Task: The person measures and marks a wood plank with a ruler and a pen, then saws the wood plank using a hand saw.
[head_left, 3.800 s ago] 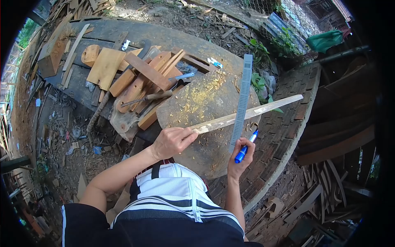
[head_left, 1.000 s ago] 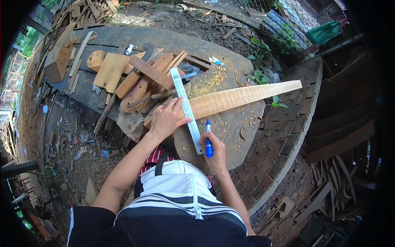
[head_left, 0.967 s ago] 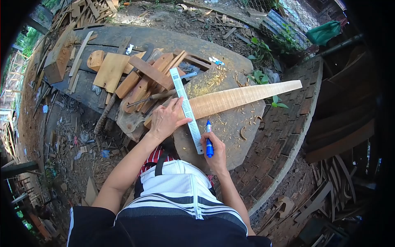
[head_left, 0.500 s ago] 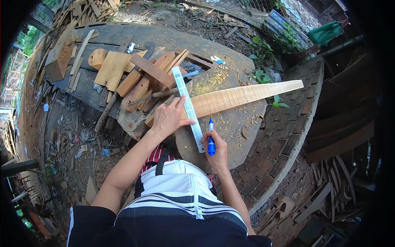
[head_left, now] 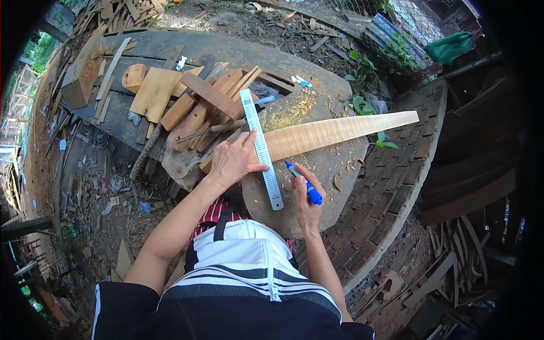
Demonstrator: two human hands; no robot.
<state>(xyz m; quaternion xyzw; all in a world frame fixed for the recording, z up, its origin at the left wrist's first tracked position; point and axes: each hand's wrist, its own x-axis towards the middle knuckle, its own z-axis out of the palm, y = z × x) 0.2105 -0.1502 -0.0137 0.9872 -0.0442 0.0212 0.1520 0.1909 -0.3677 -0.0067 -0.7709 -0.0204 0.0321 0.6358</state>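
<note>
A white metal ruler (head_left: pixel 262 150) lies across a long, tapering wooden board (head_left: pixel 331 133). My left hand (head_left: pixel 231 160) holds it down, thumb and fingertips pressed along its left edge. The board's narrow end points to the upper right, and part of its wide end is under the hand. Gripped in my right hand (head_left: pixel 309 198) is a blue marker (head_left: pixel 309 185), its tip aimed up and left, just below the board and apart from the ruler. A flat worn slab (head_left: pixel 323 209) with shavings on it supports the board.
Left of the ruler are stacked wood blocks (head_left: pixel 195 113) and a chisel-like tool (head_left: pixel 212 131). A flat wood piece (head_left: pixel 154 93) lies further left. A curved brick ledge (head_left: pixel 391 187) borders the right side. Scrap wood (head_left: pixel 447 272) lies at the lower right.
My right hand has moved slightly right, away from the ruler's lower end. The marker has swung from nearly upright to slanting up and left. My left hand and the ruler hardly differ.
</note>
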